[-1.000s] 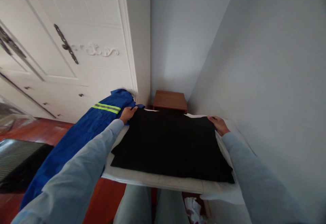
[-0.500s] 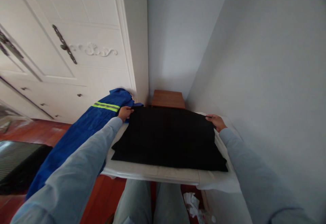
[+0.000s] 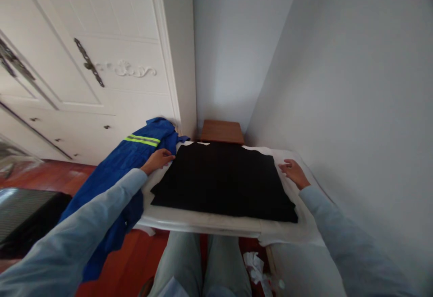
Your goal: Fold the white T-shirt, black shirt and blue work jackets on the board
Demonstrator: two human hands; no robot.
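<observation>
Clear of the far corner it held a moment ago, our right hand (image 3: 295, 173) sits just beside the black garment (image 3: 226, 182), fingers loosely curled and slightly apart. Our left hand (image 3: 157, 161) has shifted to the left edge; we cannot tell whether its fingers pinch cloth. The black garment lies spread on the white-covered counter (image 3: 203, 223).

One head-worn view, forward and down from close above the black cloth (image 3: 223, 182)
</observation>
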